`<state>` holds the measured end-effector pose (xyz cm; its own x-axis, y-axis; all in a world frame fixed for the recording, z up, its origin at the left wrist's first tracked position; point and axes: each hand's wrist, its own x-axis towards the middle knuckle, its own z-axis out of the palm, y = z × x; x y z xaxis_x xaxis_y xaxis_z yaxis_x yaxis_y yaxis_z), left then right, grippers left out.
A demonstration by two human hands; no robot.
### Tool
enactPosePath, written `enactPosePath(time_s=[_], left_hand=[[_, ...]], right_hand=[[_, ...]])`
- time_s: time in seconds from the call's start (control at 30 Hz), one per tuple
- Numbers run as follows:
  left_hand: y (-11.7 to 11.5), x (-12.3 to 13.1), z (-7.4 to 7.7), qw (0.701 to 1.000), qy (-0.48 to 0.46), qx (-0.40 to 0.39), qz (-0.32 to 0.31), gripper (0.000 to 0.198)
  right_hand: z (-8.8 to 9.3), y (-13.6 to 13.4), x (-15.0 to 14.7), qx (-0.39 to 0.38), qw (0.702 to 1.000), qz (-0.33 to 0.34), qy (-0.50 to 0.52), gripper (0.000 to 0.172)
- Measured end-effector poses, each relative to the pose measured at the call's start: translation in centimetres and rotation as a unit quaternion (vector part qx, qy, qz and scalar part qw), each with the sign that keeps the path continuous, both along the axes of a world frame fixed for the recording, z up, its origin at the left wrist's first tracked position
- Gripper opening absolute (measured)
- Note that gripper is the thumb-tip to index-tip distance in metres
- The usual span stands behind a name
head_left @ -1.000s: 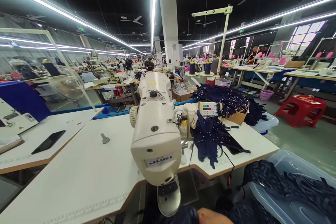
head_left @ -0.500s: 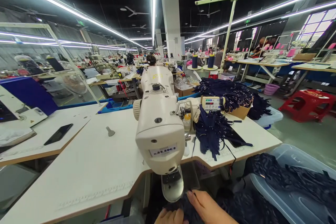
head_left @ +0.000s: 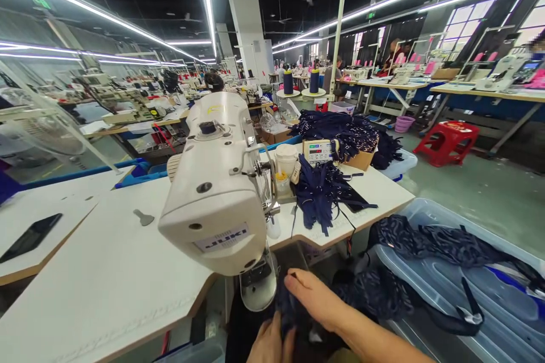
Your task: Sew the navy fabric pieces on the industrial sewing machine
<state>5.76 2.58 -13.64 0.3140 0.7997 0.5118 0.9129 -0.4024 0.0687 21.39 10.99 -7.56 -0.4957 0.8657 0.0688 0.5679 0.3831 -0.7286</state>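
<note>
Gripping dark navy fabric (head_left: 286, 302) low in front of a white sewing machine (head_left: 217, 193), a person's two bare hands meet near the bottom edge of the view. The fabric lies between the hands, just right of the machine's rounded metal work plate (head_left: 259, 294). The right hand (head_left: 310, 295), its forearm reaching in from the lower right, has thumb and fingers closed together on the upper part of the cloth. The left hand (head_left: 270, 341), cut off by the bottom edge, has bent fingers against the lower part; how tightly they hold it cannot be told. Left of the machine, a small grey flat-ended piece (head_left: 143, 217) lies on the white tabletop (head_left: 106, 278). To the machine's right, a tangle of navy straps (head_left: 317, 195) spreads in front of a small control panel (head_left: 320, 152), with a larger strap heap (head_left: 332, 127) behind. Beside the right forearm, a clear plastic bin (head_left: 404, 265) carries dark patterned pieces (head_left: 443, 243). Beyond it, a red stool (head_left: 447, 139) stands on the greenish floor, and rows of sewing tables fill the long, strip-lit room.
</note>
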Motion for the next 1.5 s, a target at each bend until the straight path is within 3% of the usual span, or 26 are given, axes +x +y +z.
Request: enactPosePath(time_s=[0.13, 0.23, 0.3, 0.4, 0.47, 0.53, 0.57, 0.63, 0.73, 0.8, 0.83, 0.97, 1.03, 1.13, 1.23, 1.37, 1.5], left_hand=[[-1.0, 0.5, -0.7, 0.997, 0.049, -0.062, -0.008, 0.030], [-1.7, 0.5, 0.2, 0.989, 0.054, -0.135, 0.019, 0.027], [-1.9, 0.2, 2.0, 0.985, 0.000, -0.169, 0.043, 0.030], [-1.8, -0.7, 6.2, 0.965, -0.174, -0.193, 0.032, 0.060], [-1.8, -1.3, 9.0, 0.913, -0.302, -0.271, -0.046, 0.063], [-1.7, -1.8, 11.2, 0.862, -0.371, -0.332, -0.093, 0.062], [-1.6, -2.0, 11.9, 0.859, -0.381, -0.332, -0.084, 0.061], [-1.3, -2.3, 12.7, 0.902, -0.345, -0.258, -0.011, 0.053], [-0.6, -2.7, 12.8, 0.974, -0.192, -0.035, 0.112, 0.029], [-0.3, -2.7, 12.7, 0.984, -0.112, 0.070, 0.118, 0.018], [-0.2, -2.7, 12.6, 0.988, -0.088, 0.084, 0.094, 0.020], [-0.2, -2.7, 12.7, 0.999, -0.025, -0.036, -0.014, 0.033], [-0.3, -2.6, 12.8, 0.997, -0.002, -0.082, -0.004, 0.036], [-0.4, -2.3, 13.0, 0.996, 0.012, -0.088, 0.031, 0.034], [-0.4, -1.8, 12.9, 0.995, 0.032, -0.067, 0.068, 0.030], [-0.5, -1.2, 12.7, 0.989, 0.061, -0.051, 0.122, 0.030], [-0.4, -0.7, 12.5, 0.985, 0.065, -0.041, 0.155, 0.033]], right_hand=[[-0.4, -1.1, -0.7, 0.000, 1.000, 0.001, -0.029, 0.033], [-0.3, -1.4, -0.9, -0.003, 0.998, 0.021, -0.067, 0.021], [0.7, -1.5, -0.5, -0.006, 0.996, 0.055, -0.069, 0.020], [3.6, -1.9, 0.3, -0.018, 0.986, 0.160, -0.041, 0.017], [5.9, -2.3, 0.8, -0.047, 0.963, 0.267, 0.002, 0.016], [7.4, -2.5, 1.0, -0.071, 0.944, 0.318, 0.041, 0.022], [7.8, -2.3, 1.0, -0.067, 0.947, 0.311, 0.052, 0.025], [7.7, -1.8, 0.6, -0.022, 0.968, 0.243, 0.063, 0.026], [6.1, -0.8, -0.6, 0.048, 0.989, 0.116, 0.081, 0.021], [5.0, -0.4, -1.3, 0.040, 0.992, 0.061, 0.099, 0.017], [4.6, -0.2, -1.6, 0.020, 0.993, 0.039, 0.108, 0.016], [4.0, 0.2, -2.2, -0.100, 0.978, -0.034, 0.180, 0.020], [4.2, 0.6, -2.3, -0.170, 0.958, -0.028, 0.229, 0.023], [4.7, 1.5, -2.3, -0.236, 0.931, 0.019, 0.278, 0.025], [4.6, 2.5, -2.1, -0.209, 0.947, 0.021, 0.242, 0.027], [4.2, 3.8, -1.8, -0.088, 0.989, -0.026, 0.112, 0.024], [4.7, 4.7, -1.9, -0.020, 0.998, 0.006, 0.062, 0.022]])
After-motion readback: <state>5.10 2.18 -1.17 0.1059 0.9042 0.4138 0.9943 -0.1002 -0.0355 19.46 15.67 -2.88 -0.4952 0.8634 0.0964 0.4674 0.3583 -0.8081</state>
